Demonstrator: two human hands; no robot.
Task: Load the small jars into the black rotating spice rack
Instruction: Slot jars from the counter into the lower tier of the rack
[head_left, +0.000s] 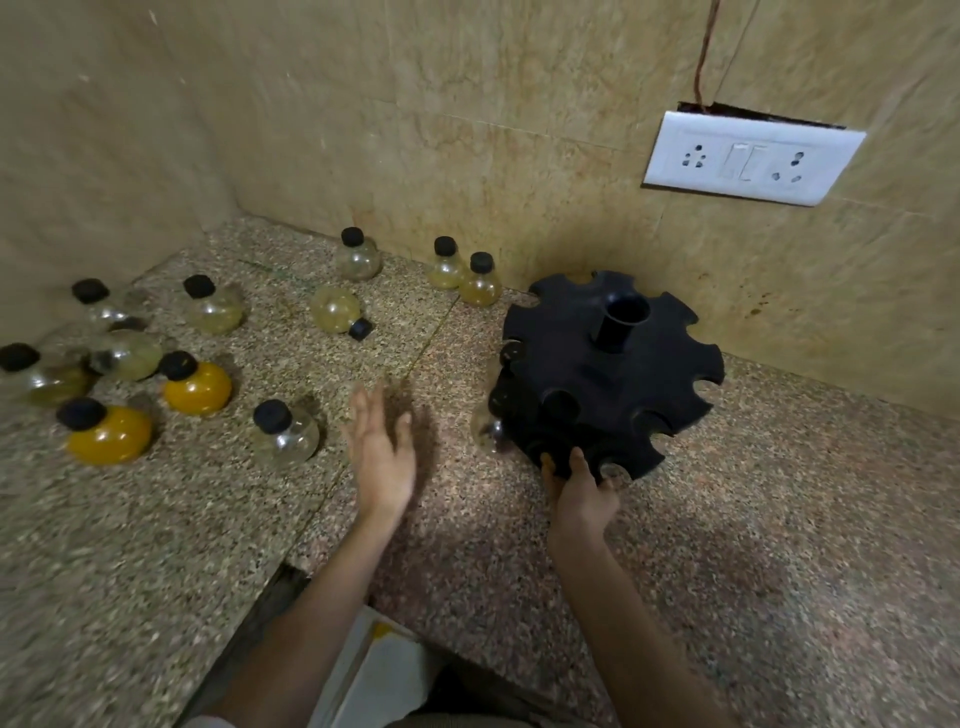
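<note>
Your right hand (579, 486) has its grip closed on the near rim of the black plastic rotating spice rack (610, 374), fingers curled over the notched edge of the upper disc, so the rack is steadied where it stands on the speckled granite surface (779, 519) near the corner of the beige tiled wall (519, 130). Your left hand (382, 452) is empty, fingers spread and palm open, hovering just above the surface between the rack and the loose jars. At least one small clear jar (485, 428) appears to sit already in the rack's lower tier on its left side, though the dark plastic hides most of it. The rest of the small round glass jars with black caps lie scattered to the left, well apart from the rack. The nearest to your open hand is the clear empty-looking jar (285, 434), just to its left and standing with its cap tilted up and toward the left. Beyond it are two jars of orange-yellow powder (197, 387) and several paler ones farther back. The left hand is plainly the nearer one for that pickup, and the jar lies leftward of it, the rack rightward, so the carry would run across to the rack's open notches. A white switch and socket plate (748, 161) hangs on the wall above the rack.
</note>
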